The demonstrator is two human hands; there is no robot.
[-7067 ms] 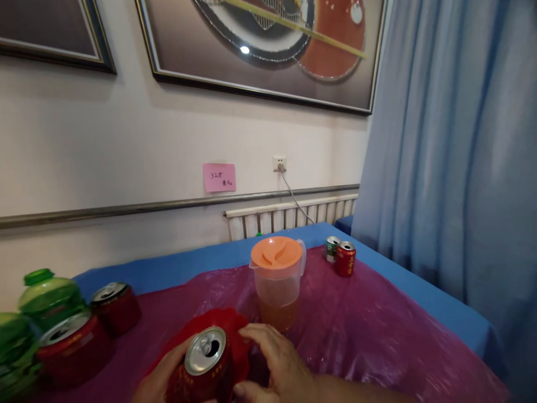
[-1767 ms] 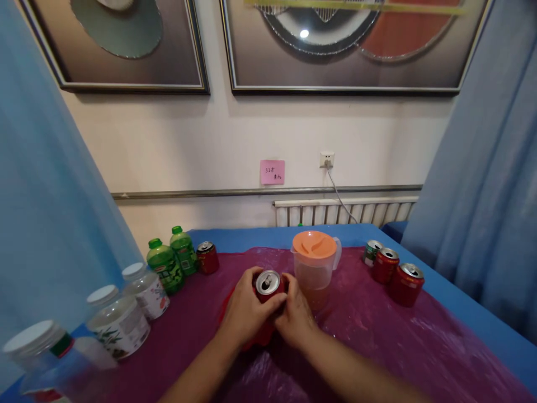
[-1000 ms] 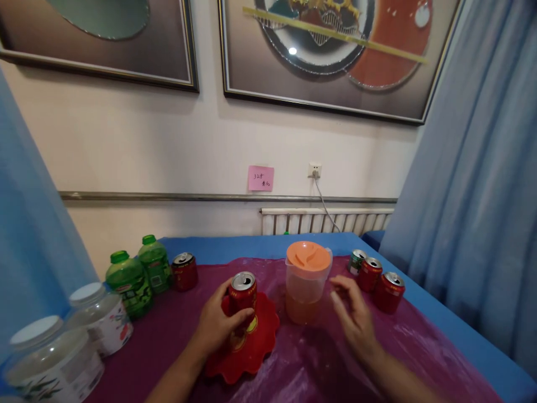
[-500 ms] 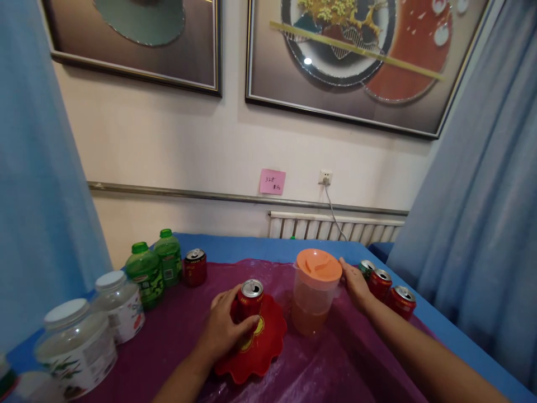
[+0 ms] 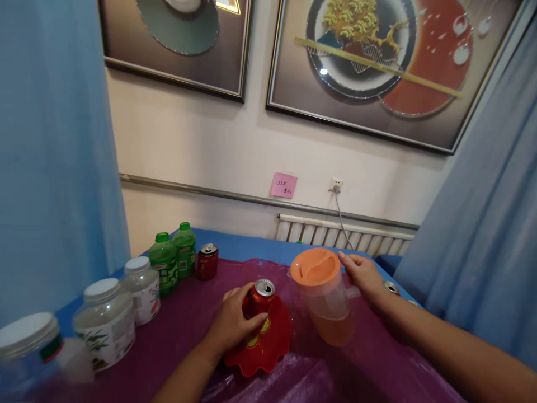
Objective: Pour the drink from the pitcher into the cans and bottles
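My left hand (image 5: 237,319) is wrapped round an opened red drink can (image 5: 260,295), which stands upright on a red scalloped plate (image 5: 274,350) with yellow marks. To the right, my right hand (image 5: 364,275) is closed on the handle of a clear plastic pitcher (image 5: 325,305) with an orange lid (image 5: 315,267). Amber liquid fills its lower part. The pitcher leans left, its lid end toward the can, and a gap separates the two. No liquid is seen leaving the spout.
On the left stand two green bottles (image 5: 163,266), another red can (image 5: 208,263) and several clear jars with white lids (image 5: 104,324). My right forearm mostly hides a can (image 5: 392,287). A purple plastic sheet (image 5: 184,341) covers the blue table (image 5: 239,244). Blue curtains (image 5: 474,224) hang at both sides.
The pitcher has gone from upright to tilted left, with my right hand raised on its handle. My left hand still holds the can on the plate. The whole view has shifted slightly.
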